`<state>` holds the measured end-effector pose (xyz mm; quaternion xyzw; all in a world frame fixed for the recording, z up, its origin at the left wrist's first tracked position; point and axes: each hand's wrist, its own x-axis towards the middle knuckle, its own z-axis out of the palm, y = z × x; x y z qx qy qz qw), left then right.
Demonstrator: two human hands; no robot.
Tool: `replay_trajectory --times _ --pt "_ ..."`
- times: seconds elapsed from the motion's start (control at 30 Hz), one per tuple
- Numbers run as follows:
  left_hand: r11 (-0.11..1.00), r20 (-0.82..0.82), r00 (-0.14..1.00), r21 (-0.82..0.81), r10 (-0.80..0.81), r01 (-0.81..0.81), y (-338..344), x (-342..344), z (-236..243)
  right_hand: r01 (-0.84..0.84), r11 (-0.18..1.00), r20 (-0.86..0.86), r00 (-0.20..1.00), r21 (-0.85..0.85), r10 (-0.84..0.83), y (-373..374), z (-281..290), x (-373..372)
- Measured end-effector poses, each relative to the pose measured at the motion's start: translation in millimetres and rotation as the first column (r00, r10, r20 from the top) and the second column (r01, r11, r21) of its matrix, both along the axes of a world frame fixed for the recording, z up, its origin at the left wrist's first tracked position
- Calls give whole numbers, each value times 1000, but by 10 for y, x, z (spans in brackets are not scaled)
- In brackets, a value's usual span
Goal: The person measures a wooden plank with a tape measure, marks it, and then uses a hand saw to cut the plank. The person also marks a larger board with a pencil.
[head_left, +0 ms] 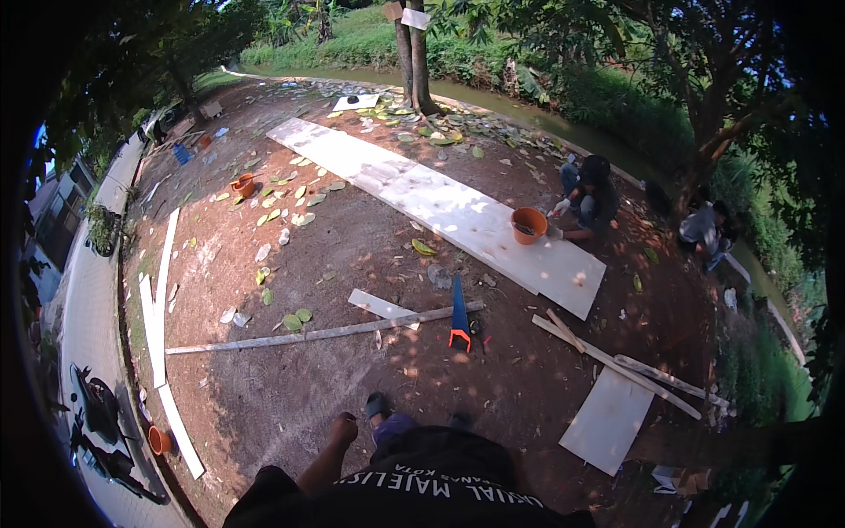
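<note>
My left hand (344, 429) hangs beside my left leg, its fingers curled in with nothing showing in them. My right hand is out of view. On the bare ground ahead of my feet lies a handsaw (459, 315) with a dark blue blade and an orange-edged handle. The saw rests by the right end of a long thin wooden pole (326, 333). A short pale board (378, 304) lies partly under that pole. Beyond them stretches a long pale plywood panel (414, 189) on the ground.
A co-worker (591, 198) crouches at the panel beside an orange bucket (529, 226). Another person (704, 233) sits farther right. Wooden strips (620, 365) and a square panel (607, 421) lie at right; long white strips (165, 290) lie at left. Motorbikes (101, 431) stand on the paved path.
</note>
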<state>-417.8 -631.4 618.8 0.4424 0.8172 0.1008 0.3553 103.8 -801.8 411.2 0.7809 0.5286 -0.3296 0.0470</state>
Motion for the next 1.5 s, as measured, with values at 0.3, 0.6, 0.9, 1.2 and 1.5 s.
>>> replay_trajectory --times 0.3,0.6,0.9,1.2,1.5 --pt "998 1 1000 54 -26 25 -66 224 -205 134 990 -33 991 52 -132 282 158 306" --pt "998 26 998 -30 58 -57 -425 148 -206 283 959 -174 944 -10 -281 384 436 268" --pt "997 46 999 -82 -3 6 -459 415 -100 44 999 -31 999 13 -44 -111 -267 178" --pt "994 -53 998 -94 44 -48 -474 329 -193 -246 954 140 965 173 223 -52 5 214" --pt "989 -62 996 -132 57 -65 -409 331 14 557 800 -260 757 -224 -599 163 452 131"
